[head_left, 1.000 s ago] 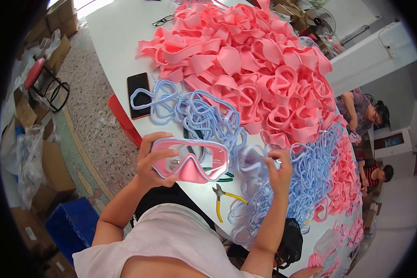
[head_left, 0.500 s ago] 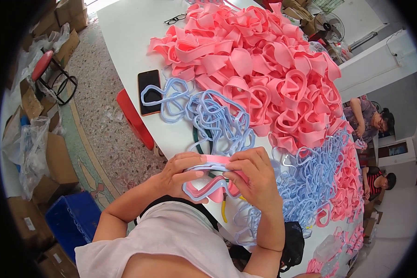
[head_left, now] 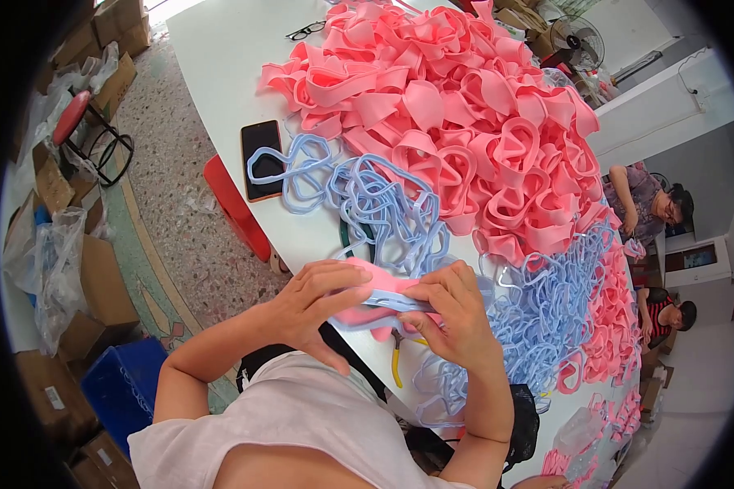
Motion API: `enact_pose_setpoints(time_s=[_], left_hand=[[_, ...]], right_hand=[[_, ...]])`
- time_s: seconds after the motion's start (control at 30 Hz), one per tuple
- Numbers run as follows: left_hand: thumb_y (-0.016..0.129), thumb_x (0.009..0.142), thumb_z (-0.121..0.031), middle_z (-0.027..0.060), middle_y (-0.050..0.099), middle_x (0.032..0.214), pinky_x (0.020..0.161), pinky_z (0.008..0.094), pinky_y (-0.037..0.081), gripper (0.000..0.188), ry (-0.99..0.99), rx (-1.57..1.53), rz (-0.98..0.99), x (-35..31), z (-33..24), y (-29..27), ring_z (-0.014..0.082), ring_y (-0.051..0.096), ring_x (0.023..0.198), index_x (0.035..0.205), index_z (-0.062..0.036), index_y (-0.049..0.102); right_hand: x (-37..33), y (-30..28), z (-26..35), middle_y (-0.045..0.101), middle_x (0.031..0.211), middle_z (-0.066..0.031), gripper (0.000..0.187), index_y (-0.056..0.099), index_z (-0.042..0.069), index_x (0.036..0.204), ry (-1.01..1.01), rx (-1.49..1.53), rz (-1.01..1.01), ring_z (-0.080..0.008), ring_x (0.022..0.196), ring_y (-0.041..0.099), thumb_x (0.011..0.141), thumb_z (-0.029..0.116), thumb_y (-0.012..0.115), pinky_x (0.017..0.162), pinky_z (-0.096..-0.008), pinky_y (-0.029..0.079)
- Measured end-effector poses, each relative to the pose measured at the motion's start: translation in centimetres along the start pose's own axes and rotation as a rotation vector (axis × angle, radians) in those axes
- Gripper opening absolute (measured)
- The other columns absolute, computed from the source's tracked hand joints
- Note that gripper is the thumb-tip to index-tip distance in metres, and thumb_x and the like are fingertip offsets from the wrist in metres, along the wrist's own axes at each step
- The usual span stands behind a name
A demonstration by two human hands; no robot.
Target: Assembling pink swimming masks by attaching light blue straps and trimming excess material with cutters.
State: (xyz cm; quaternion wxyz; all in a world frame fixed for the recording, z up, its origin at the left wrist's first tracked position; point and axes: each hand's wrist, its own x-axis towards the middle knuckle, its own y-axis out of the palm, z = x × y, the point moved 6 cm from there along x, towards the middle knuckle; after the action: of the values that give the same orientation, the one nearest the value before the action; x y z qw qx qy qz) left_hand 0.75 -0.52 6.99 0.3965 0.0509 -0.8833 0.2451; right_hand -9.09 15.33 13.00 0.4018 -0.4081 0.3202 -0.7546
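Observation:
Before my body, my right hand pinches a goggle-shaped piece between thumb and fingers. It is a light-blue frame together with a pink foam band; the lower part is blurred by motion. My left hand is at the piece's left side with fingers stretched and thumb held away. Its fingertips rest at the pink foam's edge. Just beyond lies a loose heap of light-blue frames. A tool with yellow handles lies under the piece, partly hidden.
A large pile of pink foam bands covers the far table, with more blue frames at right. A phone and glasses lie near the left edge. A red stool and blue bin stand left. Two people sit at right.
My left thumb has come away from the piece and the fingers have straightened. The piece has turned so its lens openings show less. My right hand keeps its pinch.

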Motion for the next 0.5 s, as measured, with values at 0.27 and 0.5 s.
enact_pose_setpoints(time_s=[0.27,0.5], left_hand=[[0.079,0.076,-0.02,0.0058,0.053,0.096,0.078,0.0332,0.042,0.036,-0.255,0.135,0.074,2.1,-0.1,0.2,0.024,0.046,0.089,0.109,-0.0081,0.068],[0.076,0.078,-0.015,0.0062,0.053,0.092,0.078,0.0344,0.039,0.029,-0.222,0.049,0.114,2.2,0.1,0.6,0.0246,0.044,0.088,0.104,-0.0062,0.068]], right_hand=[[0.5,1.0,1.1,0.052,0.085,-0.0054,0.032,0.064,0.005,0.095,-0.048,-0.082,-0.014,-0.0247,0.079,0.048,0.071,0.021,0.077,0.068,-0.037,0.035],[0.0,1.5,1.1,0.052,0.084,-0.0052,0.031,0.063,0.005,0.093,-0.051,-0.089,-0.021,-0.0243,0.078,0.047,0.071,0.021,0.077,0.068,-0.0367,0.035]])
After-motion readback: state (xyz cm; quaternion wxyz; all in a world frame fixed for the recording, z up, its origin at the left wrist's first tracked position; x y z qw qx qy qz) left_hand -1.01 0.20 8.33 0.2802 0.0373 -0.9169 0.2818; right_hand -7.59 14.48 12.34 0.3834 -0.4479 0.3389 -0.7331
